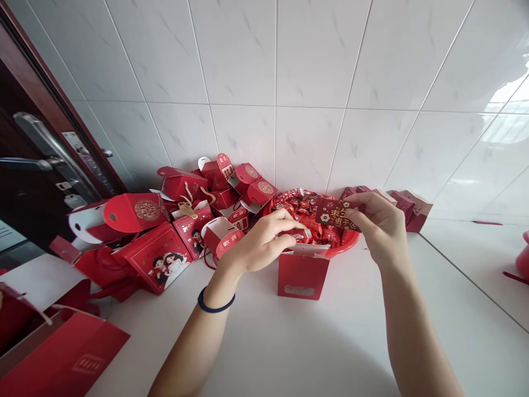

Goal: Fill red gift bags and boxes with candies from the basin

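Note:
My right hand (382,226) pinches the right end of a flat dark red packet (330,214) printed with gold characters and white flowers. It is held up over a red basin (350,242) full of small red wrapped sweets (295,201). Between the thumb and fingers of my left hand (268,240) is a small red wrapped packet (301,234) with a pale end, partly hidden by the fingers. Just below it, an upright red box (303,275) stands with its white-lined top open. What lies inside that box cannot be seen.
Red gift boxes (152,259) with rope handles pile up on the left. A larger red box (66,353) sits at the lower left. More red boxes (415,209) stand behind my right hand. A tiled wall (243,66) closes off the back, with a dark door (37,149) at left.

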Tool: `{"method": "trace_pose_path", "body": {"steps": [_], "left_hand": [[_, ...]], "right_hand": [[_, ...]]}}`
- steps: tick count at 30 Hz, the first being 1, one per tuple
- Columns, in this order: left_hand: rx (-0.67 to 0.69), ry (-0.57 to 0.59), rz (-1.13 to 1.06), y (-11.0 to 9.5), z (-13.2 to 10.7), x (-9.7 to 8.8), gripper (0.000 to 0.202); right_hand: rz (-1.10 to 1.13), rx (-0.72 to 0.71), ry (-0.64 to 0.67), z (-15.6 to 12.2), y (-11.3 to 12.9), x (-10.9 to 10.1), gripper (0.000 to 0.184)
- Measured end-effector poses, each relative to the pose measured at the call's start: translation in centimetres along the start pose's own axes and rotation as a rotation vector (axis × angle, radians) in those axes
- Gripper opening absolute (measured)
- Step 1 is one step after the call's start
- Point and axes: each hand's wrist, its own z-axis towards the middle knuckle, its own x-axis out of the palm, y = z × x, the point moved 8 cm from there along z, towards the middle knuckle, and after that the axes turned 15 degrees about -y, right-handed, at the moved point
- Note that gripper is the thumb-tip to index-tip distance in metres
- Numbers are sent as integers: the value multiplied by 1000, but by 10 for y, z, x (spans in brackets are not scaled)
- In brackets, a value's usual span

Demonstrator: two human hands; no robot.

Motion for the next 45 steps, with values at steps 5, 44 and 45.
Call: {"method": "trace_pose_path", "body": {"steps": [5,44,45], "left_hand": [[139,20,115,-10,-3,8,29],[58,220,69,32,7,27,16],[49,232,49,34,6,27,15]], "right_hand": [[-9,-11,24,0,1,1,11],[-136,-41,479,-23,-11,40,2],[-130,-38,485,-24,-12,41,2]]}}
